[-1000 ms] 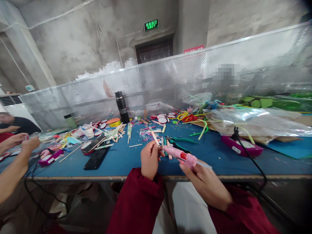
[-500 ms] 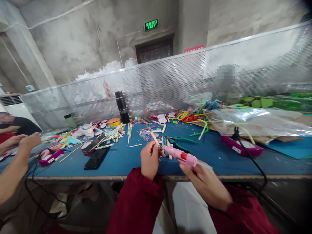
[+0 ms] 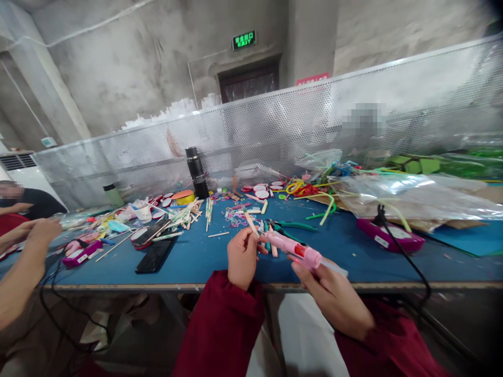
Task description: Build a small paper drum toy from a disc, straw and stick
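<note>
One perforated panel (image 3: 251, 136) backs one blue table (image 3: 212, 264). Clear plastic sheeting (image 3: 420, 193) covers the far right, sheet count unclear. Co-worker's two hands (image 3: 43, 230) at left edge. Right hand (image 3: 334, 293) wrapped round one pink glue gun (image 3: 286, 244), above the table's front, nozzle near left hand (image 3: 241, 259), which pinches one flat wooden stick (image 3: 250, 223). Purple boxes (image 3: 389, 235): two, one per side. Black flask (image 3: 196, 173): one, upright. Teal-handled pliers (image 3: 296, 225) just beyond the gun, partly blocked; can't count. Loose sticks (image 3: 209, 213): many.
</note>
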`<action>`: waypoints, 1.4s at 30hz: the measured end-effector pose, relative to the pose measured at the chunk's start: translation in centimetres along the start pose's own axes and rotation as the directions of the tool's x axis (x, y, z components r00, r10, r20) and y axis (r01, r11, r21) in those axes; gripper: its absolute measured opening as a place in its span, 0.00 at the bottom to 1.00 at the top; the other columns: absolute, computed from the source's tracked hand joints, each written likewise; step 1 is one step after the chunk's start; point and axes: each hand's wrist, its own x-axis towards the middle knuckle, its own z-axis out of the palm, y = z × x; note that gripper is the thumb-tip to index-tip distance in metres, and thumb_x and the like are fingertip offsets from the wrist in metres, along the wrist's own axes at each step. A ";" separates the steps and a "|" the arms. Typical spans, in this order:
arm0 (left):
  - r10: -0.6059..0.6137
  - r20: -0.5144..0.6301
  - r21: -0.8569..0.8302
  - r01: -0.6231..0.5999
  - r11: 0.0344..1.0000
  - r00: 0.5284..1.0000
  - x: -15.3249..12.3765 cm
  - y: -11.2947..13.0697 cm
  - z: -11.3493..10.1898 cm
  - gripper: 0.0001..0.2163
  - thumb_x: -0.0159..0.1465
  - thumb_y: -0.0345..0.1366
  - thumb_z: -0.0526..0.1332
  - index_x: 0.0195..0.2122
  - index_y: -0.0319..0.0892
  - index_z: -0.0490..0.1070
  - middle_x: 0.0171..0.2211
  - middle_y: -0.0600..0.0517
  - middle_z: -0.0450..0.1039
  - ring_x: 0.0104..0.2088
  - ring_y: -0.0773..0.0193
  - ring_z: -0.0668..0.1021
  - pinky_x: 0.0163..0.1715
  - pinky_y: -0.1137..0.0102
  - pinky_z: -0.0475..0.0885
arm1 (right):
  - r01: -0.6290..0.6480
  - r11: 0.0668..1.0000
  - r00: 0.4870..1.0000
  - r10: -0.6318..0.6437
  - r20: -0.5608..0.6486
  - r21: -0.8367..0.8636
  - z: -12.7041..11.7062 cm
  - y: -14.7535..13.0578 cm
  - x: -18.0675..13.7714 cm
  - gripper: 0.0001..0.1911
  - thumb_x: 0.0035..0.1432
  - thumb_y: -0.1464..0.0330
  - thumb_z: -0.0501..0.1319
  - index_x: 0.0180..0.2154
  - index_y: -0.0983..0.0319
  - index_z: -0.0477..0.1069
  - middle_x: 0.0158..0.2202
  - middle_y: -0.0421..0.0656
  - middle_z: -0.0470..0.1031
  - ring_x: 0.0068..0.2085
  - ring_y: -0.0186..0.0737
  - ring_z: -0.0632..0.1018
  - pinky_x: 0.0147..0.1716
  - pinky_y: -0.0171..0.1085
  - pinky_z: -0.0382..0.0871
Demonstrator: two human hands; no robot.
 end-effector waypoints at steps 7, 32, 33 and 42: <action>-0.018 0.003 0.030 0.018 0.999 1.000 0.0 0.3 0.0 0.11 0.65 0.41 0.54 0.34 0.39 0.71 0.32 0.50 0.78 0.24 0.68 0.78 0.17 0.77 0.64 | 0.067 0.998 0.997 -0.067 -0.034 0.010 0.1 -0.2 0.1 0.18 0.66 0.59 0.51 0.46 0.60 0.74 0.35 0.43 0.78 0.40 0.44 0.79 0.41 0.38 0.73; -0.029 -0.013 0.074 0.030 0.997 0.999 0.1 -0.1 -0.4 0.13 0.62 0.41 0.59 0.35 0.38 0.79 0.27 0.49 0.76 0.26 0.66 0.76 0.21 0.75 0.66 | 0.107 0.832 0.983 -0.006 0.185 -0.545 -6.4 10.3 6.3 0.21 0.64 0.60 0.47 0.52 0.60 0.67 0.53 0.51 0.75 0.52 0.53 0.76 0.51 0.50 0.65; -0.032 -0.011 0.063 0.033 0.997 0.999 0.0 0.0 -0.4 0.12 0.62 0.41 0.59 0.35 0.38 0.79 0.27 0.49 0.76 0.26 0.66 0.76 0.21 0.75 0.66 | 0.104 0.830 0.980 0.008 0.198 -0.548 -6.4 10.5 6.3 0.21 0.64 0.59 0.47 0.53 0.60 0.67 0.53 0.51 0.75 0.53 0.53 0.76 0.51 0.51 0.65; -0.028 -0.008 0.016 0.028 0.999 1.000 0.3 -0.3 -0.3 0.10 0.61 0.39 0.60 0.34 0.39 0.78 0.29 0.51 0.77 0.25 0.68 0.75 0.26 0.75 0.69 | 0.071 0.758 0.984 0.054 0.171 -0.648 -6.3 11.2 7.3 0.22 0.60 0.65 0.52 0.54 0.59 0.70 0.52 0.50 0.76 0.52 0.56 0.76 0.52 0.53 0.64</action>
